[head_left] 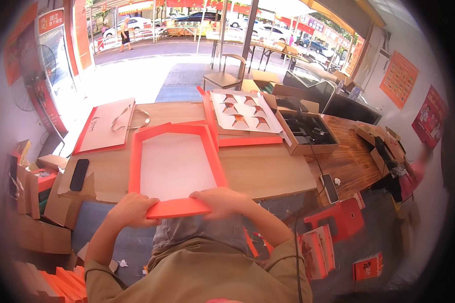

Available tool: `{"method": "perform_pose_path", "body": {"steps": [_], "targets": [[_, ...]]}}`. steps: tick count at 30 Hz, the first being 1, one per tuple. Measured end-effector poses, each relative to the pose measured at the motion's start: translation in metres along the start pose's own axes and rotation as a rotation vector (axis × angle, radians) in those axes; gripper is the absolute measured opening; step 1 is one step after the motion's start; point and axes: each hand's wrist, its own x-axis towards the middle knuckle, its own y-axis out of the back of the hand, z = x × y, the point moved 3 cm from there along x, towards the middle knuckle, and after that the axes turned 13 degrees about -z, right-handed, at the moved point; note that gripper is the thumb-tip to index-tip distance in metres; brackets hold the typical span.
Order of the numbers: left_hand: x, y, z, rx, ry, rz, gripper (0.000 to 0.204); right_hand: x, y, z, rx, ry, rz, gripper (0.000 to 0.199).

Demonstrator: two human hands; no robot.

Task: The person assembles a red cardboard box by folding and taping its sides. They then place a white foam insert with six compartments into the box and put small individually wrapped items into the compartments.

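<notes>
hands grip a shallow, flat-bottomed red cardboard tray.

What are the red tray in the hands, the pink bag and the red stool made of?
The red tray looks like stiff matte cardboard: flat walls, sharp corners. The pink bag seems to be smooth paper: it lies flat with crisp edges. The red stool is probably moulded plastic: even colour, rounded hole.

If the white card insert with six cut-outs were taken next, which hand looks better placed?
Likely the right hand: it holds the near right corner of the shallow red cardboard tray, closer to the white insert ahead-right. The left hand holds the left corner, farther off.
</notes>
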Motion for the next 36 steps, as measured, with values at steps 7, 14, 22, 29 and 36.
{"method": "perform_pose_path", "body": {"steps": [7, 14, 22, 29, 36], "targets": [[0.002, 0.001, 0.009, -0.059, 0.02, 0.04, 0.071, 0.037, 0.024, -0.025, 0.18, -0.028, -0.31, 0.092], [0.009, -0.003, 0.003, -0.039, -0.031, 0.071, 0.07, 0.073, -0.012, 0.026, 0.257, 0.141, -0.315, 0.097], [0.027, -0.007, -0.009, -0.174, -0.193, -0.162, 0.065, 0.06, 0.005, 0.004, 0.442, 0.037, -0.456, 0.081], [0.031, -0.009, -0.01, -0.156, -0.25, -0.075, 0.051, 0.037, 0.003, 0.001, 0.097, -0.113, -0.197, 0.053], [0.024, -0.014, 0.005, -0.024, -0.119, -0.015, 0.041, 0.007, -0.024, 0.001, -0.255, -0.271, 0.121, 0.056]]}}
